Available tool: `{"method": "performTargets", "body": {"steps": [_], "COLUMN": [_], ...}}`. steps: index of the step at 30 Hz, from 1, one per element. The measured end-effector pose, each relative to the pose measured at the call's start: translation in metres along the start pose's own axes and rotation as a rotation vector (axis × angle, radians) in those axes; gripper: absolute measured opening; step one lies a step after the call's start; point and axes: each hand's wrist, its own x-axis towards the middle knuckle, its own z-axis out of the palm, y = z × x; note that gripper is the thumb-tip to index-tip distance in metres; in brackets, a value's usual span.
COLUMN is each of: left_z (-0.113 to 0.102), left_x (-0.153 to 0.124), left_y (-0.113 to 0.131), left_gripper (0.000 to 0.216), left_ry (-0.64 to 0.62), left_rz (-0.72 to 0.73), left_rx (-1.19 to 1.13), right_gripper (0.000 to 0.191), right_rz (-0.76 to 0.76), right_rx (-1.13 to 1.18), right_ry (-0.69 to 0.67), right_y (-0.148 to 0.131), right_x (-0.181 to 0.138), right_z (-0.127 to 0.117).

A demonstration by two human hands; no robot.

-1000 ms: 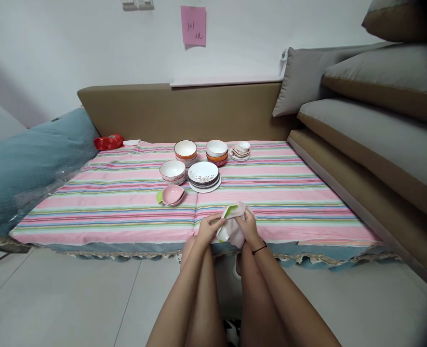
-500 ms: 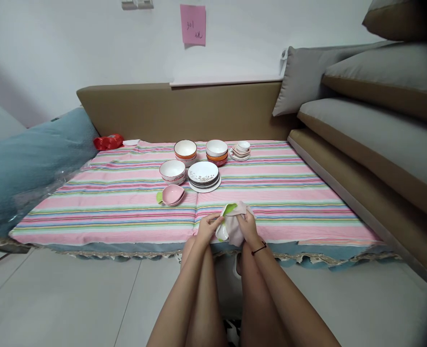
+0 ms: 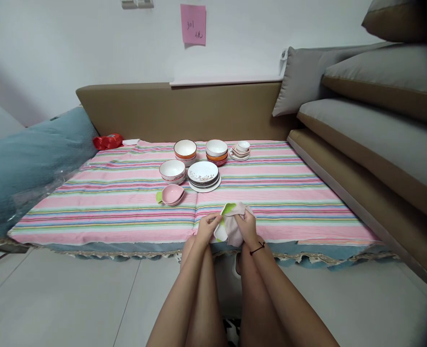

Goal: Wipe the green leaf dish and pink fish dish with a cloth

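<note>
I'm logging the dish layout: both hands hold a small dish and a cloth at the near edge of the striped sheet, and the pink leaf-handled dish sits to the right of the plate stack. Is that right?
Not quite. In the head view the pink dish lies left of the plate stack, not right. The rest holds: the left hand and right hand hold a small dish and a cloth at the striped sheet's near edge.

A pink note (image 3: 193,25) on the wall reads "301" with an unclear mark below.

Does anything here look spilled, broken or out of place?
Nothing looks spilled or broken. The bowls and plates sit in neat stacks on the striped cloth. One oddity: crockery laid out on a bed-like platform, not a table.
</note>
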Motion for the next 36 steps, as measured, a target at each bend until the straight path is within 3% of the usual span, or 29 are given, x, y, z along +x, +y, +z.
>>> {"method": "performTargets", "body": {"steps": [15,24,36], "left_z": [0.002,-0.001,0.001], "left_x": [-0.004,-0.004,-0.006], "left_y": [0.004,0.001,0.010], "left_gripper": [0.038,0.036,0.040], "left_ry": [-0.015,-0.048,-0.049], "left_rz": [0.000,-0.004,-0.013], "left_rx": [-0.063,-0.123,-0.089], "right_gripper": [0.024,0.032,0.025], "right_rz": [0.032,0.248,0.128], "right_rx": [0.119,0.205,0.241], "right_ry": [0.004,-0.032,-0.022], "right_y": [0.001,0.006,0.005], "right_x": [0.002,0.003,0.002], "right_z": [-0.001,0.000,-0.001]}}
